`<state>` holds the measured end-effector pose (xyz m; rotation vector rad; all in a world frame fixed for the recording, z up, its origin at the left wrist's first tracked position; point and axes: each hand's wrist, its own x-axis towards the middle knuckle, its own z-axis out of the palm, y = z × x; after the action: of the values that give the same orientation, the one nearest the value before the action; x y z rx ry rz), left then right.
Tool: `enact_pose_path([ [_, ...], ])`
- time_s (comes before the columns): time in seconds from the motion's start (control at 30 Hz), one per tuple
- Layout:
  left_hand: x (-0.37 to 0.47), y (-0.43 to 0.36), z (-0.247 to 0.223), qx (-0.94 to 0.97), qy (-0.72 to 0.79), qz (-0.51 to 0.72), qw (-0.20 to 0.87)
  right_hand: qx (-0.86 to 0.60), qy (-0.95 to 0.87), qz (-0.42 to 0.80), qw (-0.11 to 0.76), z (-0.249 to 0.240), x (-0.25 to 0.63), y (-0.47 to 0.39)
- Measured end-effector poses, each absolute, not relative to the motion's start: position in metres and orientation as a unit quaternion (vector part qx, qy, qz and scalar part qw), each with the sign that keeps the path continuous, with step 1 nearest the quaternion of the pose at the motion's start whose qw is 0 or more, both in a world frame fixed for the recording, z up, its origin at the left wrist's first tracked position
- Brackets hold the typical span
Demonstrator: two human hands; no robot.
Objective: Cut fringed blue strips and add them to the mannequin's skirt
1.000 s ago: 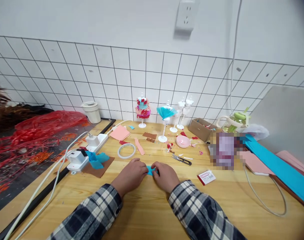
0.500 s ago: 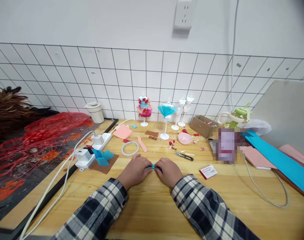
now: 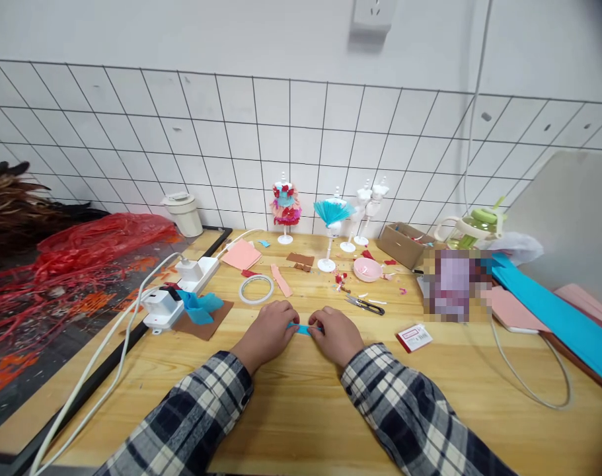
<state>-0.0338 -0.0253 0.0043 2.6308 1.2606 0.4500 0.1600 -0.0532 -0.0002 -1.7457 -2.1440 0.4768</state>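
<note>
A narrow blue strip (image 3: 303, 329) lies between my two hands, low over the wooden table (image 3: 301, 410). My left hand (image 3: 271, 330) pinches its left end, and my right hand (image 3: 334, 332) has its fingers closed on the right end. Beyond them stand a small white dress form with a red, blue and pink ruffled dress (image 3: 285, 206) and another bearing a fanned blue piece (image 3: 334, 211). A roll of tape (image 3: 256, 301) lies past my left hand. Black thread snips (image 3: 369, 305) rest past my right hand.
A power strip (image 3: 164, 322) with white cables and crumpled blue material (image 3: 201, 308) are at left. Toward the right are a pink bowl (image 3: 367, 276), a cardboard box (image 3: 404, 244), a small red-and-white packet (image 3: 413, 337) and a long blue sheet (image 3: 553, 311).
The view has tilted slightly downward. My fingers have shifted on the blue strip, and more of its flat surface shows between them.
</note>
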Motion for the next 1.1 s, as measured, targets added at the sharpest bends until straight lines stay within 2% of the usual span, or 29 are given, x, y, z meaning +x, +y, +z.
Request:
enact_pose_path([
  [0.43,-0.04,-0.025,0.004,0.89,0.4,0.159,0.151,-0.567,-0.777,0.207,0.178,0.001,0.172,-0.05],
  [0.6,-0.039,-0.026,0.014,0.907,0.377,0.149,0.112,-0.557,-0.774,0.208,0.218,0.002,0.173,-0.05],
  [0.67,-0.042,-0.026,0.022,0.915,0.35,0.186,0.066,-0.567,-0.725,0.265,0.288,0.004,0.175,-0.048],
  [0.77,-0.05,-0.028,0.032,0.908,0.327,0.262,-0.013,-0.57,-0.574,0.465,0.36,0.009,0.179,-0.045],
  [0.83,-0.057,-0.029,0.035,0.9,0.32,0.292,-0.05,-0.539,-0.463,0.629,0.317,0.012,0.18,-0.045],
  [0.9,-0.062,-0.031,0.035,0.899,0.31,0.302,-0.069,-0.488,-0.386,0.739,0.258,0.012,0.18,-0.047],
  [0.97,-0.065,-0.033,0.033,0.903,0.304,0.295,-0.071,-0.453,-0.348,0.786,0.234,0.011,0.179,-0.05],
  [1.1,-0.064,-0.034,0.032,0.906,0.321,0.273,-0.035,-0.448,-0.331,0.785,0.27,0.007,0.175,-0.053],
])
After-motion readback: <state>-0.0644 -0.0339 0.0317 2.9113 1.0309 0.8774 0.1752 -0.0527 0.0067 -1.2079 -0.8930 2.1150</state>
